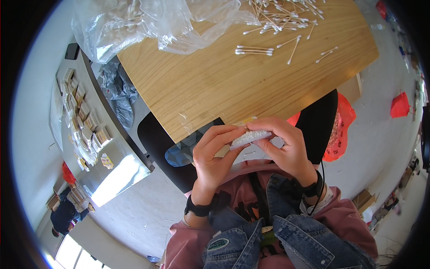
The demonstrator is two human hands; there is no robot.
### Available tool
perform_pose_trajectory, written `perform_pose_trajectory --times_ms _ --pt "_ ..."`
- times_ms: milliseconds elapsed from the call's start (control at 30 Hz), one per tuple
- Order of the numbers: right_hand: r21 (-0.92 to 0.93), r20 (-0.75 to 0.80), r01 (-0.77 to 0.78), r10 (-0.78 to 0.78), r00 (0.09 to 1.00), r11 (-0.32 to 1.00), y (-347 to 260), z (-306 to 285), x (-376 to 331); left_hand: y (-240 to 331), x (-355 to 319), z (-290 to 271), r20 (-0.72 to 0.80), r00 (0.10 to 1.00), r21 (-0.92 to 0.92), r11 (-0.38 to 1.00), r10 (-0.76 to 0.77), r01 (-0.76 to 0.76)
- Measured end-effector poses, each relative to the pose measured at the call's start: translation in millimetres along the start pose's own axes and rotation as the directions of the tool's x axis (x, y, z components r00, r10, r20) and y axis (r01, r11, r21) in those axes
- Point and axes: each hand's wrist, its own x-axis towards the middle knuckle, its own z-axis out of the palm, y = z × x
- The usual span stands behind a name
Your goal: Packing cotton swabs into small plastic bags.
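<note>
Between my two hands, just off the near edge of the wooden table (210, 85), is a small pack of cotton swabs (251, 137). Its packed white tips face up, and a thin clear wrapper or box edge shows along its side. My left hand (216, 154) closes on the pack's left end, thumb below and fingers above. The other end is pinched by my right hand (286, 145) in the same way. On the table beyond lie a short row of cotton swabs (254, 50), a few stray ones and a loose heap of swabs (286, 18).
A clear plastic bag (179, 27) covers the table's far left. On a side table stand many small packs (83, 119) in rows. A red bag (338, 130) lies on the floor at right, beside a black chair (319, 121). Another person (67, 215) bends over at far left.
</note>
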Motion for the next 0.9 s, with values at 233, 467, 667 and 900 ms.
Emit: perform_pose_trajectory --times_ms 233,467,667,900 --pt "0.076 -0.012 -0.043 0.044 0.999 0.996 2 1 0 3 0 0 -0.003 0.992 -0.079 0.989 -0.122 0.122" --pt "0.192 -0.017 -0.156 0.162 0.987 0.969 -7 2 1 -4 -8 3 -0.038 0.989 -0.233 0.964 -0.142 0.129" --pt "0.166 -0.086 -0.17 0.186 0.979 0.971 -8 6 0 4 -5 4 -0.081 0.987 -0.191 0.974 -0.142 0.125" --pt "0.128 -0.068 -0.169 0.179 0.982 0.977 -9 6 1 4 -6 5 -0.103 0.987 -0.172 0.979 -0.124 0.105"
